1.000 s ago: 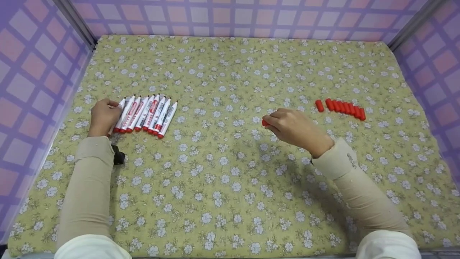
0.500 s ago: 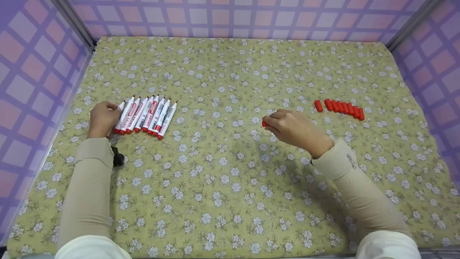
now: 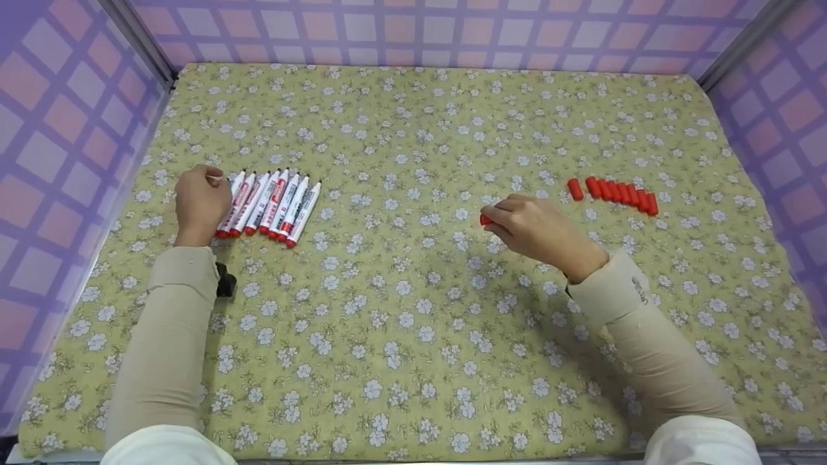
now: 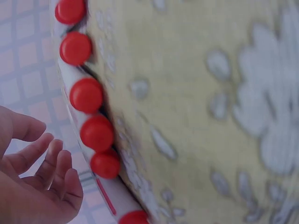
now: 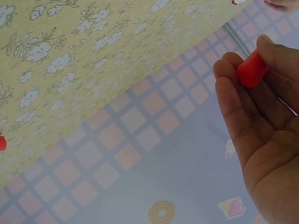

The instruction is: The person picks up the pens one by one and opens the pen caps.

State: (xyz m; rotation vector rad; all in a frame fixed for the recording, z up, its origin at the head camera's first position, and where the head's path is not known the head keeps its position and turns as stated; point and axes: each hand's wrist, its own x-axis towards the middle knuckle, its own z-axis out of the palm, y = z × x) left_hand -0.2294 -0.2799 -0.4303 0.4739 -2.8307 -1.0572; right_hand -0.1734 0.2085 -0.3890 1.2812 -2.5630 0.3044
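Observation:
A row of several white markers with red ends point(image 3: 271, 205) lies at the left of the flowered cloth point(image 3: 413, 310). My left hand point(image 3: 201, 201) rests at the row's left end and covers the leftmost marker, whose white tip shows by the fingers. In the left wrist view its fingers point(image 4: 56, 172) are loosely curled beside the markers' red ends point(image 4: 93, 116) and nothing lies between them. My right hand point(image 3: 517, 226) hovers at centre right and pinches a red cap point(image 3: 484, 219) point(image 5: 252, 70) between thumb and fingertips. Several more red caps point(image 3: 614, 194) lie in a row to its right.
Purple checked walls point(image 3: 413, 32) enclose the cloth on the left, back and right. A small black object point(image 3: 225, 284) sits by my left sleeve. The middle and front of the cloth hold no objects.
My left hand has slid right, onto the leftmost marker of the row. My right hand has drifted slightly right, still pinching the red cap.

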